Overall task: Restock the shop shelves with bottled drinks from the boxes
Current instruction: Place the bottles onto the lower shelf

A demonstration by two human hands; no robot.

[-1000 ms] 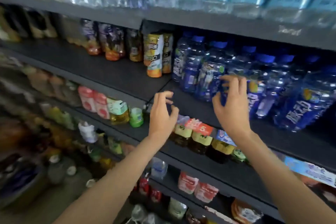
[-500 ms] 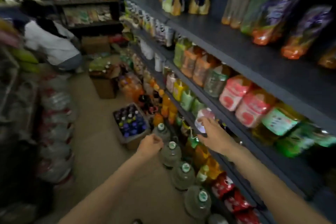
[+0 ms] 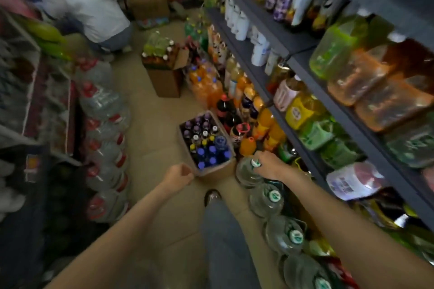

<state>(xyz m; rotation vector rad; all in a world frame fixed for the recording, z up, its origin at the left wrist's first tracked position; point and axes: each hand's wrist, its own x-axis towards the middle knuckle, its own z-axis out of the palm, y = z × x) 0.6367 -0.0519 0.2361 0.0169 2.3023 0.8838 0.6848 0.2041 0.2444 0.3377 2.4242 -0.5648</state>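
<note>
Fingers of the left hand [image 3: 179,175] curl in, holding nothing I can see, at the near corner of the open box [image 3: 217,170] of bottles [image 3: 206,145] on the floor [image 3: 150,148]. Beside it the right hand [image 3: 267,164] hangs loosely curled, seemingly empty, over a water jug [image 3: 246,175]. This looks like fetching stock; next, grip a bottle. Dark shelves [image 3: 352,115] line the aisle's right.

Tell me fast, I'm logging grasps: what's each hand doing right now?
Left hand: fingers curled shut, holding nothing visible, near the box.
Right hand: over the water jug; grip cannot be told.
</note>
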